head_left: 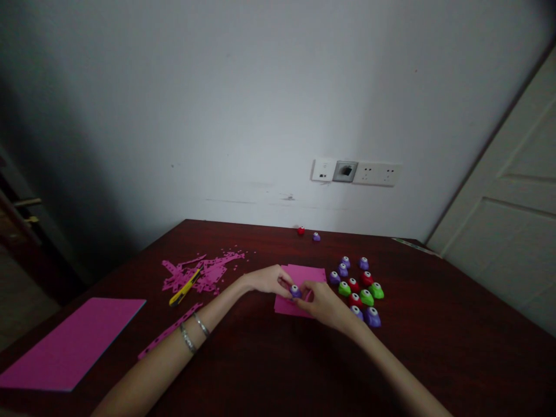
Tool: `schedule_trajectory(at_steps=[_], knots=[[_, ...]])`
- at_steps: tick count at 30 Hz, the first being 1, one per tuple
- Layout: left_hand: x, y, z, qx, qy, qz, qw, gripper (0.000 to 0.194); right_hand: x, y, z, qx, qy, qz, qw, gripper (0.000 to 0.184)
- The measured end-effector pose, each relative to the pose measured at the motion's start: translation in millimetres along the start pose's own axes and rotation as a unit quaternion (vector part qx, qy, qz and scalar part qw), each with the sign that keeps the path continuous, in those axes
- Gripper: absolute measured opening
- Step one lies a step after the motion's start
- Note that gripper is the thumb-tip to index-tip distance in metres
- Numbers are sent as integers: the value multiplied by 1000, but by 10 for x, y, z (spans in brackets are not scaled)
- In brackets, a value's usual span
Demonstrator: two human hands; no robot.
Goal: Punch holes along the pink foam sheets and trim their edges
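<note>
A small purple craft punch [295, 292] with a white top is between my two hands, over a stack of pink paper sheets [310, 273]. From the left, the fingers of my left hand [270, 279] close on the punch. My right hand [324, 301] pinches it from the other side with thumb and fingers. Part of the paper stack is covered by both hands, and I cannot tell whether a sheet sits in the punch's slot. Just right of the stack stand several more punches, among them a green punch [367, 298], a red punch [367, 278] and a purple punch [372, 317].
Pink paper scraps [217, 271] lie on the left, with a yellow utility knife [186, 288] on them. A punched pink strip [169, 330] is by my left forearm. Further left lies a large pink sheet [73, 344]. Another red punch [301, 230] stands near the wall.
</note>
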State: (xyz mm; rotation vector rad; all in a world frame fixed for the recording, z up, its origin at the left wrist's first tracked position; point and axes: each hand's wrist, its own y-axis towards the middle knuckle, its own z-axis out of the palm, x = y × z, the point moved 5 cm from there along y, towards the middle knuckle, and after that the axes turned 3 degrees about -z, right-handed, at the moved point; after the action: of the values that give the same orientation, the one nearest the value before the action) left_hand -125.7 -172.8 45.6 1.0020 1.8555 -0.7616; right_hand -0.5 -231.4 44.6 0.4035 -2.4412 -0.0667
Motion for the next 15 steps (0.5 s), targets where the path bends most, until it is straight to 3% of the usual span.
schedule_trajectory(at_steps=[4,10,12,15], knots=[[-13,4,-32,-3,11,-3,1000,25,16,4,-69,-14,-33,10,999,25],[222,61,-385,-198,38,-44,978,27,55,-189,-308,-131,-100,82,983,33],[306,79,-425,-230,54,-63,970,24,61,-262,-277,-149,-99,98,979,32],[391,112,-378,-228,69,-90,967,23,60,-306,-130,-157,-46,68,984,27]])
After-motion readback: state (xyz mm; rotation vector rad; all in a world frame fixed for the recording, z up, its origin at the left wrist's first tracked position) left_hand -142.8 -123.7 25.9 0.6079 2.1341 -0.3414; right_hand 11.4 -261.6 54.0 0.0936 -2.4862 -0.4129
